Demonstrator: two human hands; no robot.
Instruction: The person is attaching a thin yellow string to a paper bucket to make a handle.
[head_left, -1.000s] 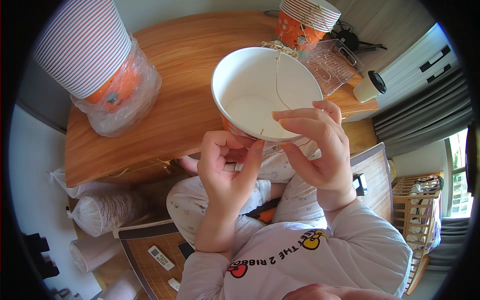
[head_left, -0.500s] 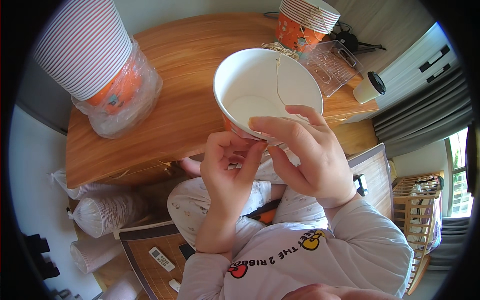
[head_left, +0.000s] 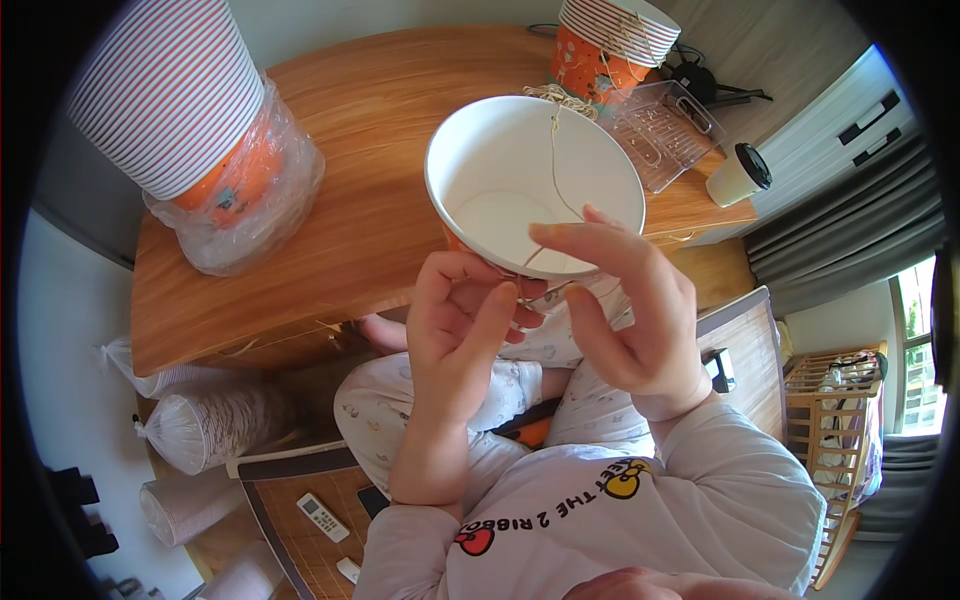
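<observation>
A large white-lined paper bucket (head_left: 500, 180) with an orange outside stands tilted toward me at the table's near edge. My left hand (head_left: 460, 335) is closed at its near rim, with thumb and fingertips pinching a thin tan string (head_left: 557, 165). From the far rim the string hangs down inside the bucket to my right hand (head_left: 635, 315). The right thumb and index finger are spread apart, with strands of string drawn taut between them and the left fingertips. Fingers partly hide where the string meets the rim.
On the wooden table (head_left: 370, 180) stand a tall stack of paper buckets (head_left: 165, 100) in plastic at left and a shorter stack (head_left: 610, 55) at the back. A bundle of string (head_left: 562, 98), a clear tray (head_left: 660, 135) and a lidded cup (head_left: 738, 176) sit at right. Bagged stacks (head_left: 200, 430) lie lower left.
My right thumb and index finger have moved apart and away from the left fingertips, pulling the string open between the hands. The bucket has barely shifted.
</observation>
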